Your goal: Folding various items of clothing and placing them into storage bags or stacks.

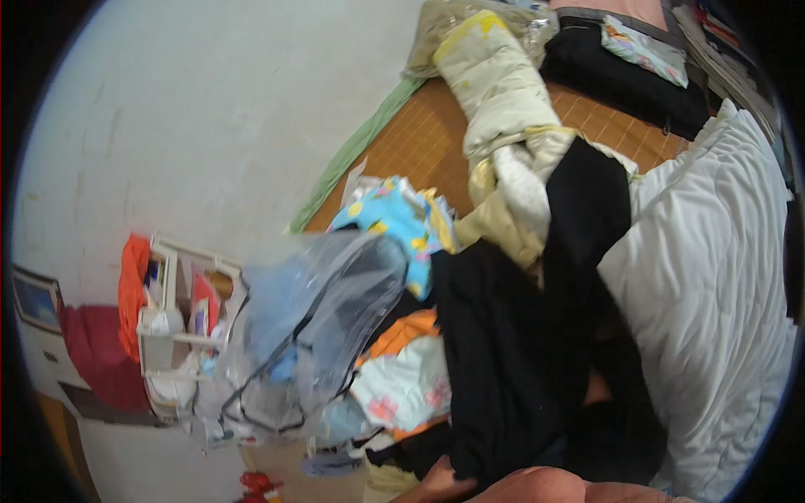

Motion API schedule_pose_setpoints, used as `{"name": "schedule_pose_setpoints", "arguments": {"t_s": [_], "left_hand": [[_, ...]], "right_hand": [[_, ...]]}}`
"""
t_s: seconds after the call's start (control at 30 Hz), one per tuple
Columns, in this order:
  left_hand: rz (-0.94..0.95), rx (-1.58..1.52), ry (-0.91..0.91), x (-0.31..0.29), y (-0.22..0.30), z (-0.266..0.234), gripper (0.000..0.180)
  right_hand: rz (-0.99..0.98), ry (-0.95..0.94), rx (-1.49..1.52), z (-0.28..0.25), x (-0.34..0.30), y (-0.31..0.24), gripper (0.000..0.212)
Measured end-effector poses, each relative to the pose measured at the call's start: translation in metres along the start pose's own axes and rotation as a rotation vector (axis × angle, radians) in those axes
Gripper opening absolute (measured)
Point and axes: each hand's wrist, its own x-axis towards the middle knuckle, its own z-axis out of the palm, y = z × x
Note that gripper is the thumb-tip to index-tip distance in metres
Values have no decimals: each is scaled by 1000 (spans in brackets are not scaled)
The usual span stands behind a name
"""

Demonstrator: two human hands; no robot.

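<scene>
Bed: white quilt (713,293), rolled cream blanket (503,84), woven mat (419,142).
Left: white shelf (180,327), orange cloth (132,293).
Middle: clear plastic bag (319,327), perhaps holding clothes.

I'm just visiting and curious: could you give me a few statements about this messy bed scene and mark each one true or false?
1. A black garment is draped over the pile of clothes. True.
2. The white quilted duvet lies on the left side of the picture. False: it lies on the right; the left shows a pale wall.
3. A clear plastic bag sits left of the black garment. True.
4. The hand at the lower edge holds a red cup. False: it is at the hem of the black garment, and no cup shows.
5. The light blue cloth with yellow print lies on the floor. False: it lies on the bed, above the plastic bag in the picture.
</scene>
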Motion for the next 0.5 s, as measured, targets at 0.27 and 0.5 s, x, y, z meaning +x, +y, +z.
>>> {"name": "schedule_pose_setpoints", "arguments": {"t_s": [0.27, 0.5], "left_hand": [[33, 186, 218, 61, 9, 11, 43], [247, -421, 720, -22, 0, 13, 55]], "right_hand": [[-333, 43, -489, 4, -64, -31, 32], [-630, 177, -927, -23, -99, -34, 32]]}}
